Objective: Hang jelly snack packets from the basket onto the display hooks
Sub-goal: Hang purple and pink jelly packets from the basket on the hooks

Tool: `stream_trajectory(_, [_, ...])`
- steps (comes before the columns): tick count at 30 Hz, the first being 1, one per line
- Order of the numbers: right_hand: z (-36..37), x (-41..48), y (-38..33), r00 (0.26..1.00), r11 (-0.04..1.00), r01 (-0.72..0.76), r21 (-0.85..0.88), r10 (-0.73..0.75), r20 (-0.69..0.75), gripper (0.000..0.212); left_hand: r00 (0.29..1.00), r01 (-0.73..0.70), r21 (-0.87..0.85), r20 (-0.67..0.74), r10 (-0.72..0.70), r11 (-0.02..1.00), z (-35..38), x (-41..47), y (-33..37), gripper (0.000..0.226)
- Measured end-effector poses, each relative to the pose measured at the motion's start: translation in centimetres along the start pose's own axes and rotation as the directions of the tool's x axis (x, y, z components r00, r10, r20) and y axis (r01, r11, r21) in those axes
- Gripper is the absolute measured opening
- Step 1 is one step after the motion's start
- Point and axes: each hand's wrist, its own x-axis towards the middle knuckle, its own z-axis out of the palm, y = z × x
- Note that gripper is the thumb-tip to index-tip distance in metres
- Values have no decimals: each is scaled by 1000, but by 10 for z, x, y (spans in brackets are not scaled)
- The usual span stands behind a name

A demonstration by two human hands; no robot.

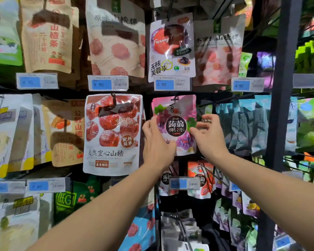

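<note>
In the middle row of the display rack, the pink jelly packet (176, 124) hangs with its top at a hook. The left hand (158, 142) has fingers clamped on its left edge, and the right hand (209, 136) pinches its right edge. A hawthorn packet (112, 134) hangs just left, with a price tag (171, 84) above.

Both hands are at the pink jelly packet (174, 122), which hangs below a blue price tag (164, 84). The left hand (157, 142) holds its left edge and the right hand (209, 136) pinches its right edge. Just beside it on the left hangs a white packet with red fruits (112, 134).
</note>
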Motion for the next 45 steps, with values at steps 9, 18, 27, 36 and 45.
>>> stream_trajectory(9, [22,3,38,968,944,177,-278,-115,225,40,999,15,214,38,-24,977,31,20,-27,77])
stream_trajectory(18, [55,32,69,979,969,67,-239,-17,205,51,987,96,344,86,-134,934,55,49,-41,87])
stream_trajectory(27, [70,45,84,979,979,57,-196,-16,204,49,990,85,329,78,-116,941,72,71,-64,83])
stream_trajectory(36, [62,51,80,972,965,52,-255,10,237,45,987,127,349,51,-154,928,80,74,-62,85])
stream_trajectory(45, [21,22,43,974,946,22,-322,53,222,42,999,39,409,-9,-39,912,61,42,-24,36])
